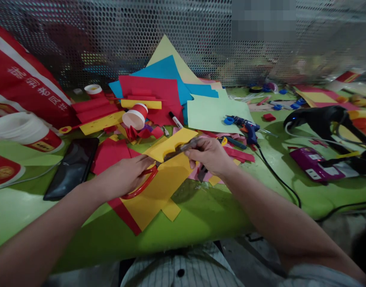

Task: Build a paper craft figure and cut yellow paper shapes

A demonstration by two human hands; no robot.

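Observation:
My left hand (127, 175) is closed at the red handles of a pair of scissors (144, 185), its fingertips partly hidden against yellow paper. The dark blades slant up to the right, along the wavy edge of a yellow paper piece (171, 142). My right hand (211, 155) pinches at the far end of the blades; whether it also grips the paper, I cannot tell. Below both hands lies a larger yellow sheet (153, 195) over red paper (126, 213), with a small yellow scrap (171, 210) at its lower edge.
A black phone (72, 167) and white-and-red paper cups (27, 131) stand left. Behind are coloured sheets (213, 113), a marker (175, 119) and a paper-cup model (135, 116). A blue glue gun (250, 128) trails its cord rightward, near a purple power strip (316, 163).

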